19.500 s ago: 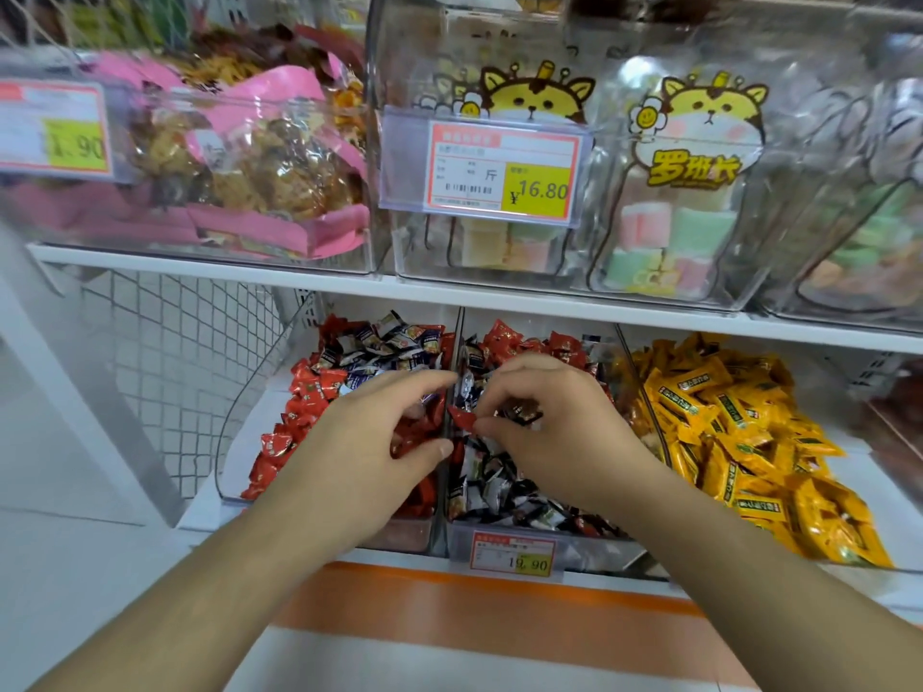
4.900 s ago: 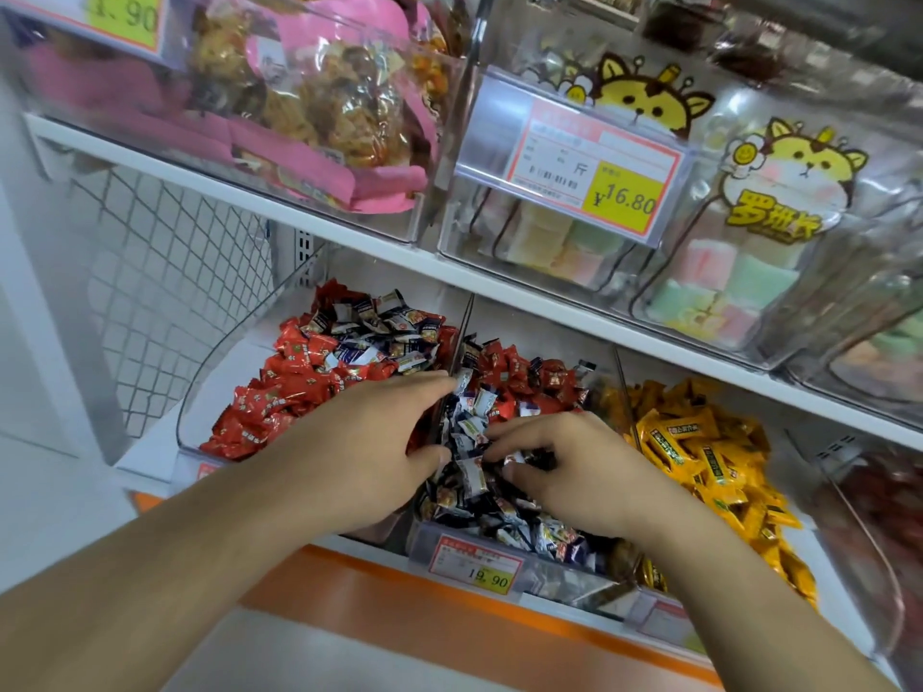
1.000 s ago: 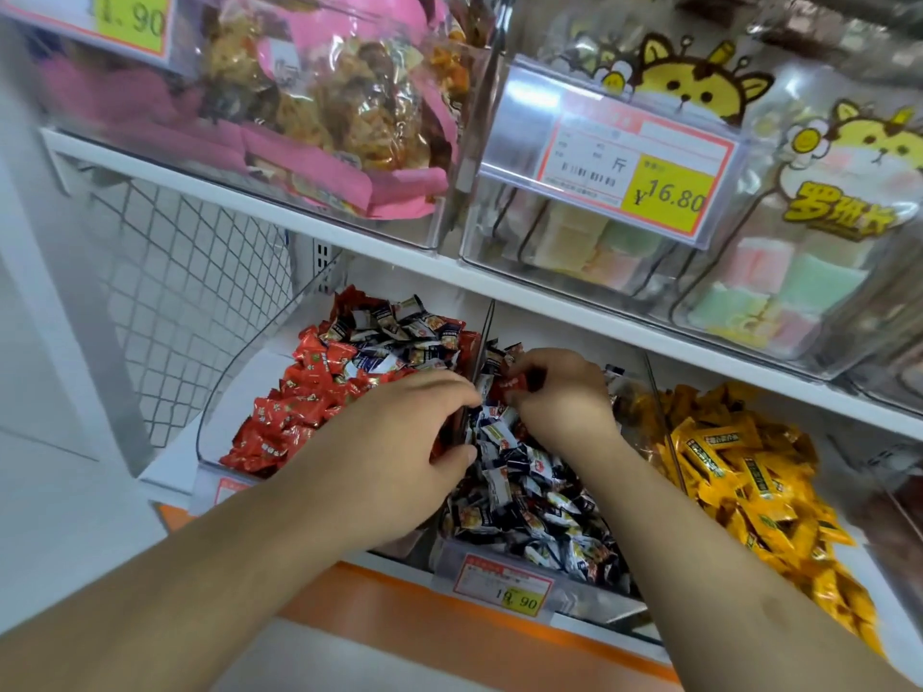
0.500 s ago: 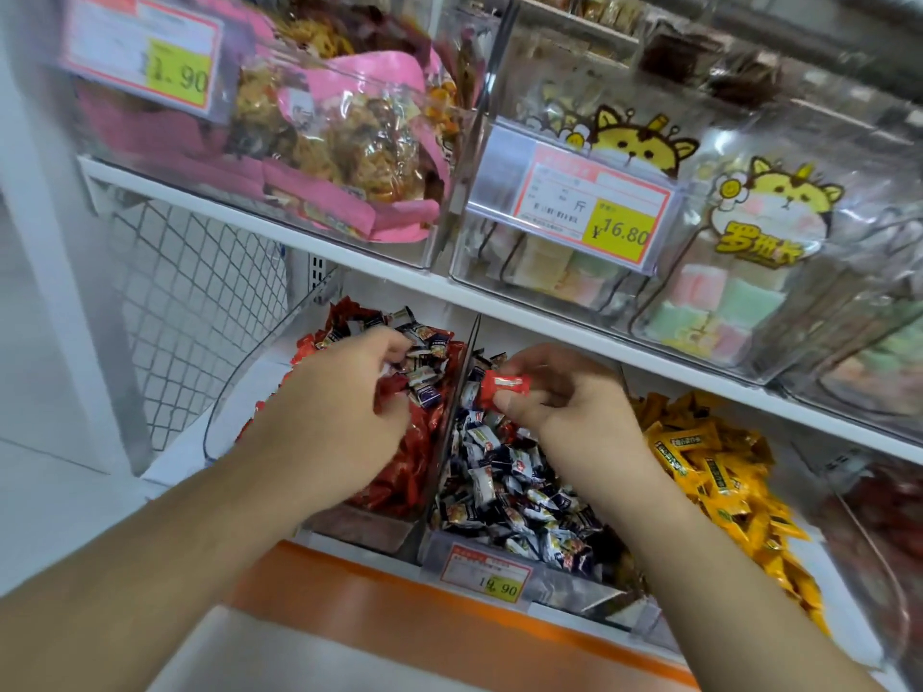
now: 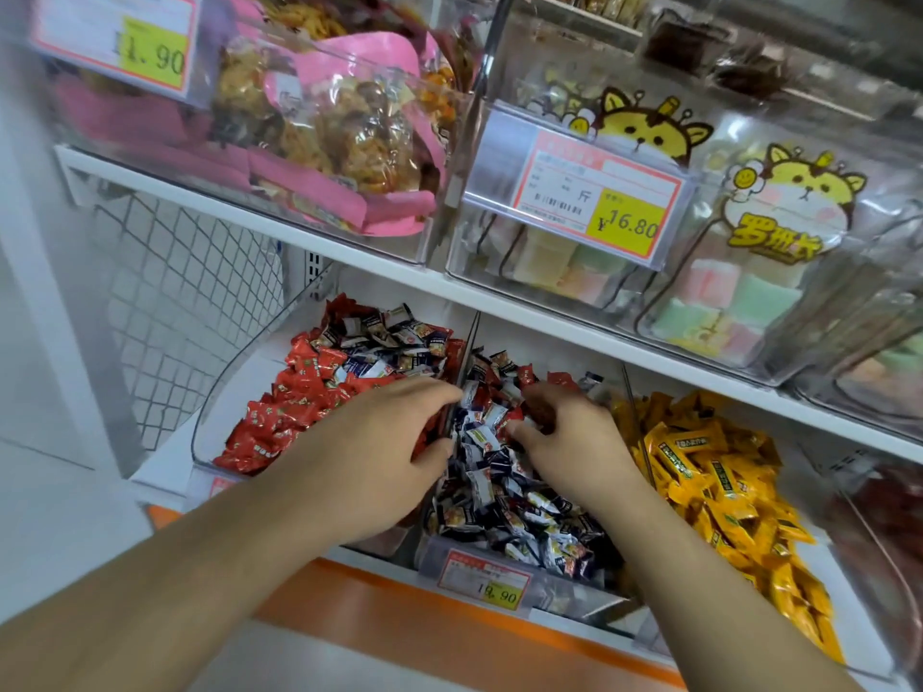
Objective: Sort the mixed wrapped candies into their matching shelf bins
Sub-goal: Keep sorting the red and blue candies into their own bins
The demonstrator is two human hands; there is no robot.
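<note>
Near edge: price tag [image 5: 483, 580] on the front of the middle bin [image 5: 574, 599], which is full of dark blue-and-white candies [image 5: 504, 496]. Left hand [image 5: 369, 457] lies over the divider [image 5: 462, 372] between left bin [image 5: 210, 432] and middle bin, fingers loosely curled; can't tell if it holds anything. Right hand [image 5: 564, 437] is in the middle bin, fingers bent down into the pile (hold unclear). Red candies [image 5: 279, 412] fill the left bin, a few dark ones at its far end. Yellow candies [image 5: 719, 486] right. Far: upper shelf [image 5: 349, 262], clear tubs.
</note>
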